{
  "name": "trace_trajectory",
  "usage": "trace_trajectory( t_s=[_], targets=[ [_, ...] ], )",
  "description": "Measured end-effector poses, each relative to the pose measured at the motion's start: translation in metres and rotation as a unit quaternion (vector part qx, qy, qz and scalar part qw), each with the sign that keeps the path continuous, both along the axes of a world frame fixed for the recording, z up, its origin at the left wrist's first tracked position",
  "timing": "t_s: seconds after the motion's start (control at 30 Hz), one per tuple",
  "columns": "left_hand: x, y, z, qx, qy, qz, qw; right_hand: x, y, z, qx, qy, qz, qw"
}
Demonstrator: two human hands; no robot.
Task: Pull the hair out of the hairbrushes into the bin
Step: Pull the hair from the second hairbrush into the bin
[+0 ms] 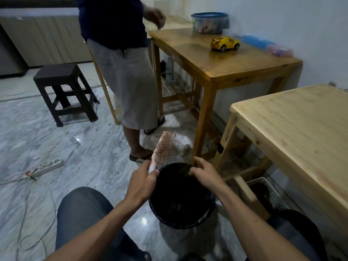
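We sit with the bin (181, 196) on the floor between our knees. Our left hand (142, 183) grips the handle of the pink hairbrush (163, 147), which tilts up beyond the far-left rim of the bin. Our right hand (204, 171) hangs over the bin's far rim with fingers curled down; whether it pinches hair we cannot tell, because the bin is so dark. If hair is released this near the rim, we think it may drift to the floor. Another person (124, 72) stands just behind the brush, so a wide pull could touch their leg. Farther away a toy car (225, 43) rests on the brown surface (235, 63).
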State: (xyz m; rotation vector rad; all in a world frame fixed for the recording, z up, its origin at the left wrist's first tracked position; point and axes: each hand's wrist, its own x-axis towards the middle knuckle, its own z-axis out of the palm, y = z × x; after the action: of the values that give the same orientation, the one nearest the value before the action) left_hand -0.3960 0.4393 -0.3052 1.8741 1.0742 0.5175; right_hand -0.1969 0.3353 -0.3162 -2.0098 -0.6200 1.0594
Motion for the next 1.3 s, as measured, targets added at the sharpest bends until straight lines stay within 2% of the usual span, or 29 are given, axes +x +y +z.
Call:
trace_trajectory(
  t_s=[0.13, 0.23, 0.4, 0.57, 0.63, 0.77, 0.9, 1.03, 1.1, 1.2, 1.3],
  targets=[
    [0.001, -0.004, 0.003, 0.036, 0.010, -0.045, 0.998, -0.010, 0.008, 0.007, 0.145, 0.100, 0.002, 0.984],
    [0.002, -0.006, 0.004, 0.054, 0.025, -0.062, 0.996, -0.014, 0.011, 0.007, 0.201, 0.193, 0.017, 0.960],
    [0.000, -0.001, -0.002, 0.068, 0.045, -0.035, 0.996, -0.015, 0.009, -0.001, 0.198, 0.120, -0.044, 0.972],
    [-0.008, 0.018, -0.014, 0.013, 0.069, 0.104, 0.992, 0.001, -0.001, -0.002, 0.210, 0.088, -0.128, 0.965],
    [-0.012, 0.023, -0.014, 0.009, 0.072, 0.120, 0.990, 0.007, -0.004, -0.006, 0.196, 0.066, -0.138, 0.969],
    [-0.012, 0.019, -0.010, 0.029, 0.068, 0.090, 0.993, 0.008, -0.006, -0.018, 0.113, 0.019, -0.095, 0.989],
    [-0.004, 0.008, -0.005, 0.068, 0.061, 0.041, 0.995, -0.004, 0.000, -0.021, 0.033, -0.007, 0.012, 0.999],
    [0.000, -0.001, -0.002, 0.134, 0.073, -0.037, 0.988, -0.020, 0.004, -0.008, 0.162, 0.154, 0.020, 0.974],
    [0.002, -0.004, -0.003, 0.164, 0.081, -0.066, 0.981, -0.023, 0.006, -0.003, 0.205, 0.194, 0.031, 0.959],
    [0.004, -0.005, -0.004, 0.173, 0.092, -0.073, 0.978, -0.024, 0.012, -0.005, 0.219, 0.171, -0.002, 0.961],
    [0.004, 0.000, -0.002, 0.150, 0.075, -0.023, 0.986, -0.018, 0.009, -0.018, 0.201, 0.113, -0.061, 0.971]
  ],
)
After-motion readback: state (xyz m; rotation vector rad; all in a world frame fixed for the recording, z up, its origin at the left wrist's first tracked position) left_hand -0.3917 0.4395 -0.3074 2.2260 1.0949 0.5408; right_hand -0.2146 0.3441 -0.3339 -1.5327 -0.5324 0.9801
